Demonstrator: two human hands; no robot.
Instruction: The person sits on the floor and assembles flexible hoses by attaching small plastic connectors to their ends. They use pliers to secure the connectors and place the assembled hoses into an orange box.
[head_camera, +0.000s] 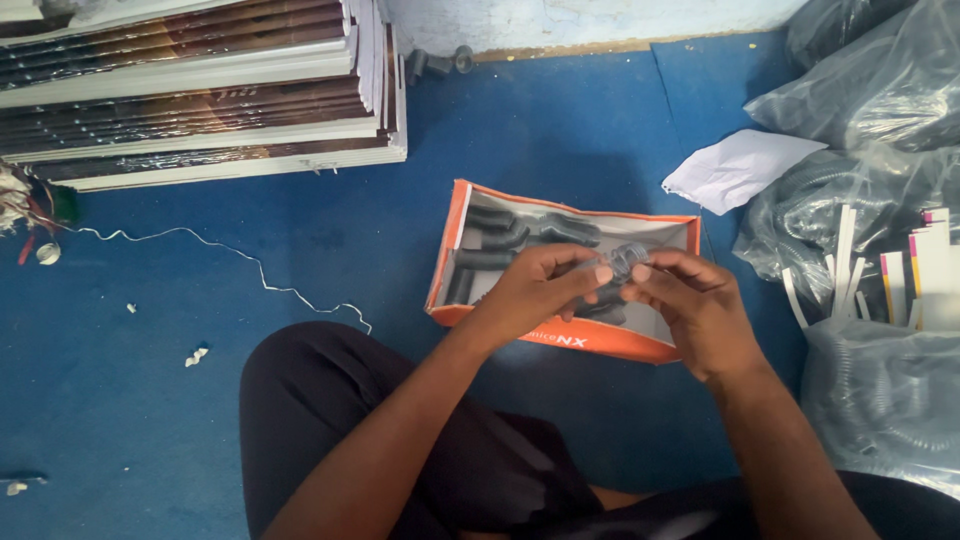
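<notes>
Both hands meet over the open box, fingertips pinched together on one small grey ribbed fitting (627, 260); the left hand (530, 290) closes on its left end, the right hand (695, 305) on its right end, so the piece hangs between them just above the box's middle; the orange-edged cardboard box (450, 250) lies on the blue floor (200, 400) with dark tube pieces (490, 240) lying inside; its near rim sits close to the person's dark-clad knee (330, 400); left of the box the floor lies open, crossed only by a thin white cord (250, 262); far left stands a stack of panels (200, 90); right, clear bags of hose (880, 400) crowd close, with crumpled white paper (735, 165) beyond the box's far right corner.
</notes>
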